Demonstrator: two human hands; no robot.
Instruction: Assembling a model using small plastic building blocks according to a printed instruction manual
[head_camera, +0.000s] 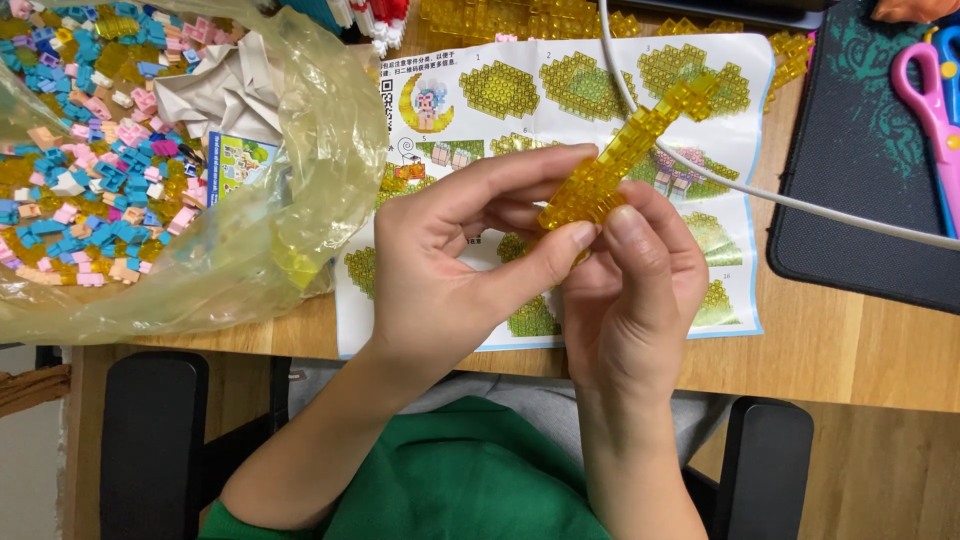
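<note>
A strip (640, 140) of clear yellow bricks sits in both hands, held above the instruction sheet (560, 110) that lies on the table (840, 350). The left hand (470, 260) closes on its lower end, thumb under and fingers over; the right hand (630, 290) pinches the same end from the other side, thumb pressed to the bricks. The strip looks light and stiff, but made of small pieces clipped together, so I judge it could snap apart at a joint if bent; the thicker lower end, where the hands are, seems the safest grip, and the free upper end looks the weakest. Left of the sheet a plastic bag (300, 150) holds loose blue, pink and yellow bricks (90, 180). A white cable (800, 200) runs across the sheet's upper right, and right of the sheet lies a dark mat (860, 180) with pink scissors (930, 100), cut off at the edge. The strip's lower end is hidden by fingers, and the sheet's middle by the hands.
</note>
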